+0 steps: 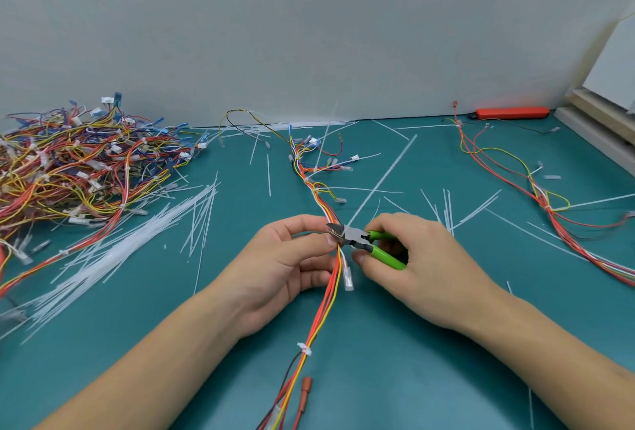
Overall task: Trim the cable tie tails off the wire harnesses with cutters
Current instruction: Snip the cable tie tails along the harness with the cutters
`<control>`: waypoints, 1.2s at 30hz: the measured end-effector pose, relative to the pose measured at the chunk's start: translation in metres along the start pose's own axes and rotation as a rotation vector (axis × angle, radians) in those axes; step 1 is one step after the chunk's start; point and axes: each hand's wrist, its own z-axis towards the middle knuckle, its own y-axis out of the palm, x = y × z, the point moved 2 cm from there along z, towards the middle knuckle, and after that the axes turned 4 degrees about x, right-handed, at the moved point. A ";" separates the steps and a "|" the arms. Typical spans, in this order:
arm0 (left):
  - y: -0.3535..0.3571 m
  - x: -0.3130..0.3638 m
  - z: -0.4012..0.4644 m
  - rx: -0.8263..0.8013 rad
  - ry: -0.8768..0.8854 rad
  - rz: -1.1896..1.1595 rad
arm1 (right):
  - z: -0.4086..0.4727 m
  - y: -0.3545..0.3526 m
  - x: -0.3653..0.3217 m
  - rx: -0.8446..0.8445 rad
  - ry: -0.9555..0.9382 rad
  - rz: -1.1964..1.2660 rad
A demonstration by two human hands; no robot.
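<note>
A: One view only, from the head. The harness (pixel 331 278) runs lengthwise away from the person across the green mat (pixel 429 343).

B: And the hands?

A: The left hand (pixel 292 264) pinches the bundle at mid-length. The right hand (pixel 409 258) is wrapped round the green cutters (pixel 360 240), whose blades meet the wires crosswise, just beside the left fingertips.

B: Blades closed?

A: Nearly together; I can't make out the tie.
</note>
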 end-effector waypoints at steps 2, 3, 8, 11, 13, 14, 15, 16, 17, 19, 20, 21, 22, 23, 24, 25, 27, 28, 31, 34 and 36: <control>0.001 0.000 0.000 0.006 -0.001 0.003 | 0.000 0.001 0.000 0.007 -0.004 -0.021; 0.000 0.000 0.000 0.006 0.000 0.003 | 0.000 0.001 0.000 0.006 -0.007 -0.019; 0.000 0.000 -0.001 -0.024 0.006 0.001 | 0.001 0.000 0.000 0.003 -0.029 0.005; 0.000 0.000 -0.001 -0.017 0.004 0.003 | 0.002 0.001 0.001 -0.006 -0.034 -0.013; 0.000 0.000 -0.001 -0.015 0.001 0.015 | 0.003 0.001 0.003 -0.016 -0.026 -0.021; 0.001 0.000 -0.001 -0.016 0.000 0.022 | 0.003 0.001 0.004 -0.023 -0.015 -0.014; 0.001 0.000 -0.001 -0.016 0.000 0.028 | 0.003 0.000 0.004 -0.030 -0.004 -0.001; 0.002 0.000 -0.001 -0.015 0.000 0.033 | 0.003 0.000 0.005 -0.034 0.008 0.013; 0.002 0.000 -0.001 -0.013 0.000 0.034 | 0.003 0.000 0.006 -0.036 0.018 0.021; 0.002 0.000 -0.001 -0.013 -0.001 0.032 | 0.002 0.001 0.007 -0.035 0.026 0.020; 0.002 0.000 -0.001 -0.013 0.000 0.031 | 0.001 0.001 0.007 -0.035 0.024 0.017; 0.002 0.000 -0.001 -0.012 0.001 0.030 | 0.001 0.001 0.007 -0.033 0.023 0.016; 0.002 0.000 -0.001 -0.011 0.002 0.030 | 0.000 0.001 0.007 -0.029 0.022 0.016; 0.001 0.000 -0.001 -0.009 0.004 0.030 | 0.000 0.000 0.006 -0.024 0.023 0.017; 0.001 0.000 -0.001 -0.005 0.005 0.031 | -0.001 0.000 0.005 -0.019 0.023 0.018; 0.001 0.000 -0.001 -0.001 0.005 0.033 | -0.001 -0.001 0.004 -0.015 0.019 0.016; 0.001 -0.001 -0.001 0.004 0.005 0.037 | 0.000 -0.001 0.003 -0.012 0.012 0.007; 0.000 -0.001 -0.001 0.002 0.006 0.039 | 0.000 -0.001 0.002 -0.013 0.013 0.005; 0.000 -0.001 -0.001 -0.001 0.007 0.045 | 0.000 -0.002 0.002 -0.019 0.018 0.002; 0.000 -0.001 -0.001 0.000 0.008 0.052 | 0.000 -0.002 0.001 -0.023 0.023 -0.003; 0.000 -0.001 0.000 0.004 0.008 0.052 | 0.000 -0.002 0.001 -0.027 0.018 -0.014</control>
